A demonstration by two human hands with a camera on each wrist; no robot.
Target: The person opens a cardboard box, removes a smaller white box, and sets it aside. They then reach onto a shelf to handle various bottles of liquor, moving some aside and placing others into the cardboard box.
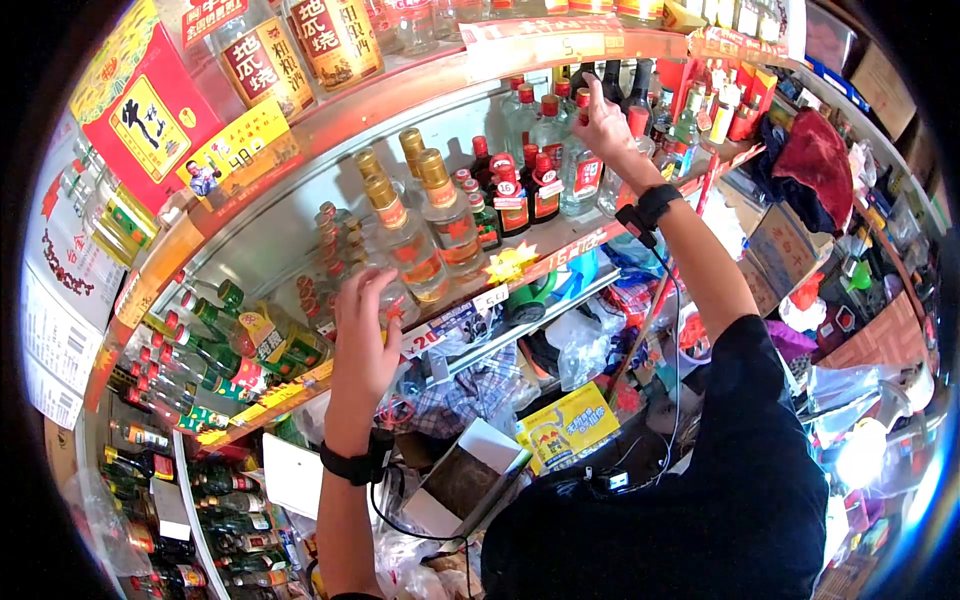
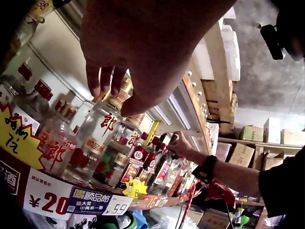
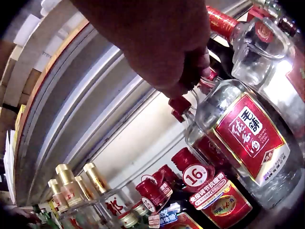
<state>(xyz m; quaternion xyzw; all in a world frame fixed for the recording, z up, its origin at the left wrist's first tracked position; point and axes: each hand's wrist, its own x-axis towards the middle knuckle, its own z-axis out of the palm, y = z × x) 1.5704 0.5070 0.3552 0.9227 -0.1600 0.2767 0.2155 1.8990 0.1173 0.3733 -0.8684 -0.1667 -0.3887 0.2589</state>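
My right hand [image 1: 610, 130] reaches to the right part of the middle shelf. Its fingers curl at the red-capped neck of a clear liquor bottle [image 3: 252, 136] with a red label, the index finger extended upward in the head view. The bottle stands among other red-capped bottles. My left hand [image 1: 362, 325] is raised at the shelf's left front, fingers loosely extended, beside small clear bottles [image 1: 398, 298]. In the left wrist view it overlaps the cap of a gold-capped bottle [image 2: 95, 138]. Dark bottles with red caps [image 3: 221, 202] stand between the two hands.
The shelf edge carries price tags [image 1: 440, 330] and a yellow starburst label [image 1: 510, 262]. Above is another shelf with boxes and bottles [image 1: 335, 40]. Lower left, green bottles [image 1: 205, 350] lie in rows. Below are plastic bags, a yellow box [image 1: 568, 428] and clutter. Cables hang from both wrists.
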